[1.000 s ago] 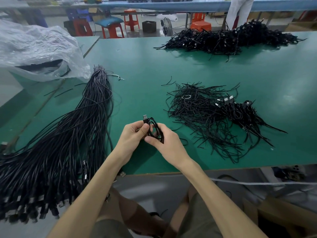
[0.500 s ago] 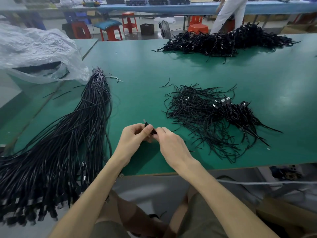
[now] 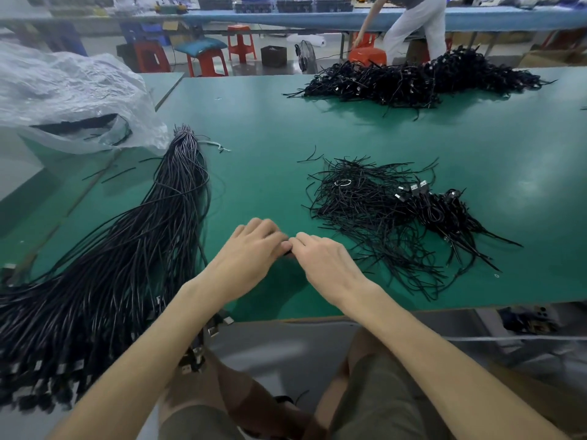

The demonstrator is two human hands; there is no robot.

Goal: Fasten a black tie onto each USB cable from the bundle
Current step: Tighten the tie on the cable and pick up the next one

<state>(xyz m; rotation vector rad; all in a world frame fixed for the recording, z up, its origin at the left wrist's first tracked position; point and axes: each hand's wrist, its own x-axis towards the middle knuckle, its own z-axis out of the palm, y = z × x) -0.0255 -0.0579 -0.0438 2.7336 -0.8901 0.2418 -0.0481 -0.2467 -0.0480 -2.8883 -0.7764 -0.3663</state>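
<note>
Head view: my left hand (image 3: 254,250) and right hand (image 3: 320,260) meet, fingers (image 3: 270,231) curled and pinched on a small black cable (image 3: 287,251), mostly hidden between them. Bundle (image 3: 127,249) lies left of the fingers and ties (image 3: 374,211) right, on the desk (image 3: 270,138). Cable looks light and floppy; I'd grip mid-coil.

On the table (image 3: 273,122), the cable bundle (image 3: 127,249) lies left of the tie pile (image 3: 365,208).

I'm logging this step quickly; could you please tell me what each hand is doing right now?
Left hand: pinching a small black item, mostly hidden.
Right hand: pinching the same item.
</note>
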